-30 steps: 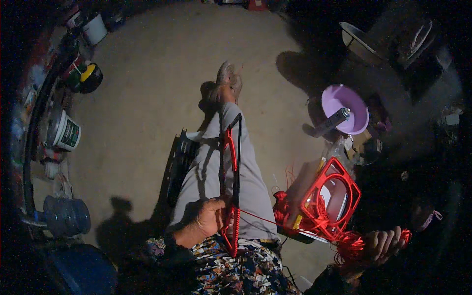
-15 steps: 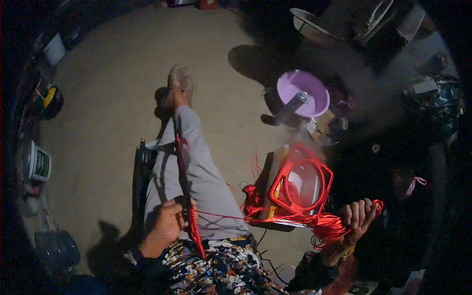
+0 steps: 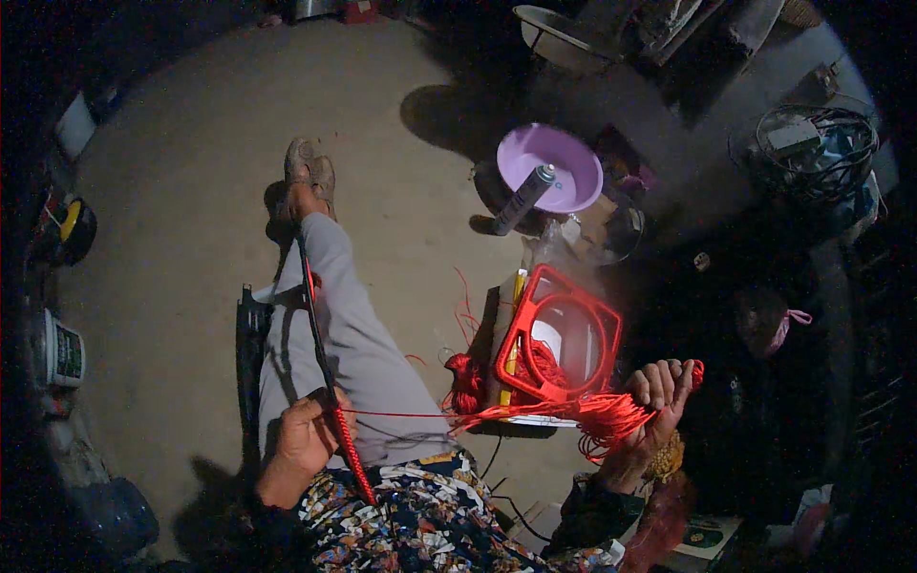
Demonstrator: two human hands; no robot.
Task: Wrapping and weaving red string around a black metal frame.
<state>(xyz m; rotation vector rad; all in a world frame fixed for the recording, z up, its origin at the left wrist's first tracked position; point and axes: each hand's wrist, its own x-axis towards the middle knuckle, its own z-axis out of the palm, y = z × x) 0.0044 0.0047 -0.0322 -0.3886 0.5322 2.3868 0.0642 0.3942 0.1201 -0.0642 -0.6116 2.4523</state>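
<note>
My left hand (image 3: 304,439) is closed around a long thin black strip (image 3: 319,349) that runs from my lower leg to my lap. Red cord wraps the strip tightly below my fingers, forming a thick red section (image 3: 353,456). A single red strand stretches taut from there to the right. In my right hand (image 3: 661,396), fingers closed, is a bundle of red cord (image 3: 611,420), its loops hanging beneath the fist. Between my hands, strands pass the lower edge of a red plastic frame (image 3: 578,294) with a round opening.
The frame rests on a box holding more red cord. Beside the box lies a red skein (image 3: 465,382). A dark spray can (image 3: 521,202) stands by a purple basin (image 3: 583,177). Coiled black cables (image 3: 831,153) are far right; a white tub (image 3: 64,351) is at left.
The whole view has shifted, so most things appear farther left. The strip is tilted more in my left hand. Both hands keep their holds, with the strand still stretched between them.
</note>
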